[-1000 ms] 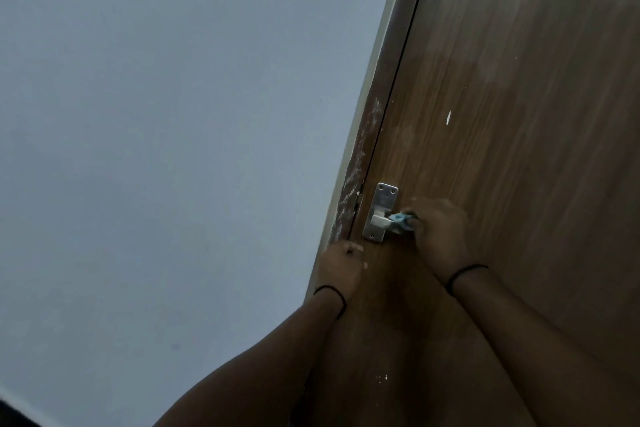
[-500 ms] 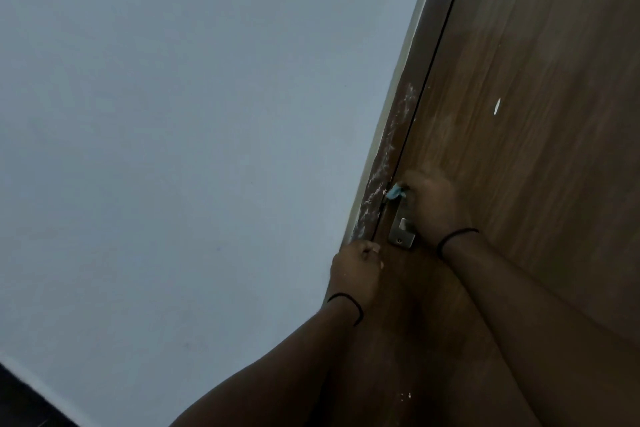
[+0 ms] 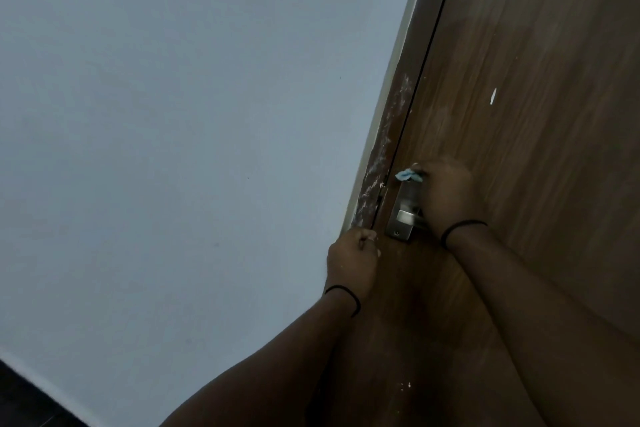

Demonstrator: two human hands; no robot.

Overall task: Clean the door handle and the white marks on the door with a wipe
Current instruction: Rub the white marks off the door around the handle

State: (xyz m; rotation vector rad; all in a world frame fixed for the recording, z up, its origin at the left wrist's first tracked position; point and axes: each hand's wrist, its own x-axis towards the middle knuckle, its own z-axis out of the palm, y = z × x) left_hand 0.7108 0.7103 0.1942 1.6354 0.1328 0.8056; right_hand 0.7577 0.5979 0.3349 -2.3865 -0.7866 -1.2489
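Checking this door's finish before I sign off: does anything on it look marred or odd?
Yes. White smears run down the door frame beside the handle plate, a white streak sits higher on the door, and small white specks lie low down.

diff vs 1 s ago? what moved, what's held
The right hand slid the blue wipe from the lever of the door handle up to the top end of the metal plate, with the same grip on the wipe throughout. The left hand stayed curled at the door edge below the plate. The white marks on the door are untouched.
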